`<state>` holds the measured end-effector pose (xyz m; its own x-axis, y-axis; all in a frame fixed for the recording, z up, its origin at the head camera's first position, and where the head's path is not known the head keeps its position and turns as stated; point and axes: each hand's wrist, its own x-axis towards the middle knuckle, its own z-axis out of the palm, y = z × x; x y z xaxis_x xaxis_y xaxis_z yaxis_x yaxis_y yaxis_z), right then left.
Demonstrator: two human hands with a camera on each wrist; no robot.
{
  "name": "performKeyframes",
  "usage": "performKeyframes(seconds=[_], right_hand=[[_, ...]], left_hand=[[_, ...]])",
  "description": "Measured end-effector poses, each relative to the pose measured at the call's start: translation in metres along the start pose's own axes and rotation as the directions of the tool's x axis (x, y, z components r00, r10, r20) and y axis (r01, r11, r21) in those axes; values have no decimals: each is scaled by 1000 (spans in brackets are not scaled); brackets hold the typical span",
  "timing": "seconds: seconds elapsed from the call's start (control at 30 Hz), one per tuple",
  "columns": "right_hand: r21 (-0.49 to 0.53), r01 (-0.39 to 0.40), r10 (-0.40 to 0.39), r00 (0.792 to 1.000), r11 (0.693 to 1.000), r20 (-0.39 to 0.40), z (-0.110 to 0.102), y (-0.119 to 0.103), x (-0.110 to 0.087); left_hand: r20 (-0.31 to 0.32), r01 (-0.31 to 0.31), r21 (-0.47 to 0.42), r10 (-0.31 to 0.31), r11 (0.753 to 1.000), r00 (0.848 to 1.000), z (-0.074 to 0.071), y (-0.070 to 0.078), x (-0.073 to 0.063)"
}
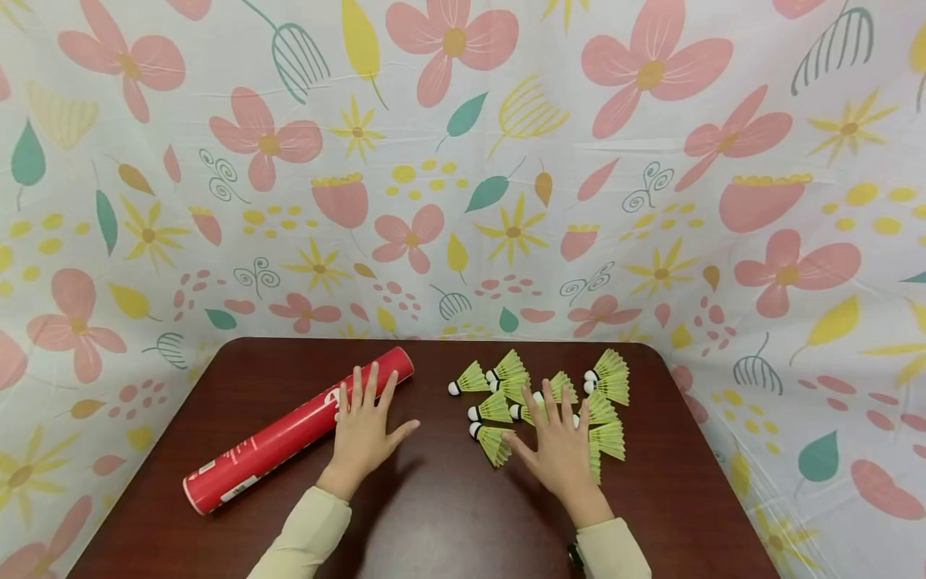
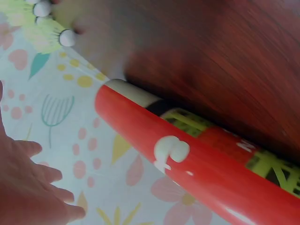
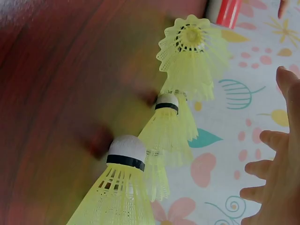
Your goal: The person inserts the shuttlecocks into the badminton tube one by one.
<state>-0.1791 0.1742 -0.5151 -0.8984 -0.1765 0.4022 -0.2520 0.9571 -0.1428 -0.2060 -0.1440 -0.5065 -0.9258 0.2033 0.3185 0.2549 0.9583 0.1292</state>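
Observation:
A long red shuttlecock tube (image 1: 289,434) lies slantwise on the left of the table, its far end pointing right. Over its right side, fingers spread, is my left hand (image 1: 364,438), which overlaps the tube in the head view. Several yellow shuttlecocks (image 1: 492,444) with white heads and black bands lie in a loose group on the right. My right hand (image 1: 563,453) is spread above the group's near side and hides some of them. In the right wrist view one shuttlecock (image 3: 123,183) shows large, and that hand's straight fingers hold nothing.
The dark brown wooden table (image 1: 448,515) has rounded far corners. Behind and beside it hangs a white cloth (image 1: 448,289) printed with pink flowers and yellow and green leaves. A dark band (image 1: 575,555) circles the right wrist at the sleeve's edge.

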Motion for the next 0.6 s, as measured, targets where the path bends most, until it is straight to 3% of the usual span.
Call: performKeyframes(seconds=[0.23,0.6], right_hand=[[33,58,-56,996,998,-71,3,7,2],[110,63,-67,997,992,31,-3,15,6]], left_hand=[[17,-70,10,70,997,997,1,-21,4],[-16,-234,79,236,969,972,6,-56,14]])
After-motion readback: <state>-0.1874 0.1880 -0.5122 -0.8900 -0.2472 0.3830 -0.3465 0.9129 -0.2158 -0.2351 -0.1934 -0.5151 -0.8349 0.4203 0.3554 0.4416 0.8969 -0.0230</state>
